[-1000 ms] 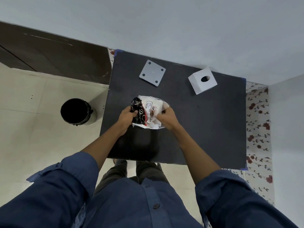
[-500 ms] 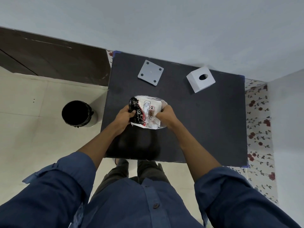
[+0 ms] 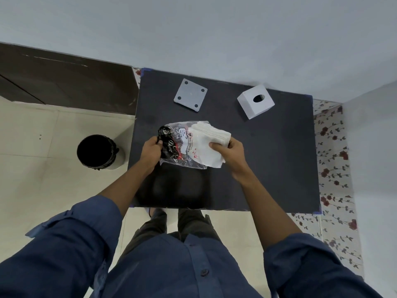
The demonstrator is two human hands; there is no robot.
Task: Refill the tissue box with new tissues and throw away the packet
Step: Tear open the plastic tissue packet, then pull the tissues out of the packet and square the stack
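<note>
Over the middle of the dark table (image 3: 268, 164), my left hand (image 3: 151, 150) grips the black end of a clear plastic tissue packet (image 3: 178, 145). My right hand (image 3: 231, 151) is closed on a stack of white tissues (image 3: 211, 139) that sticks halfway out of the packet's right end. The white cube tissue box (image 3: 255, 102) stands at the table's back right, its oval opening facing up. Its flat grey base plate (image 3: 190, 95) lies apart from it at the back centre.
A black-lined bin (image 3: 96, 152) stands on the tiled floor left of the table. A wall runs behind the table and another closes in on the right. Floral-patterned covering (image 3: 330, 164) shows along the table's right edge.
My right hand has drawn the tissue stack rightward, partly out of the packet. My left hand still holds the packet's black end in about the same place.
</note>
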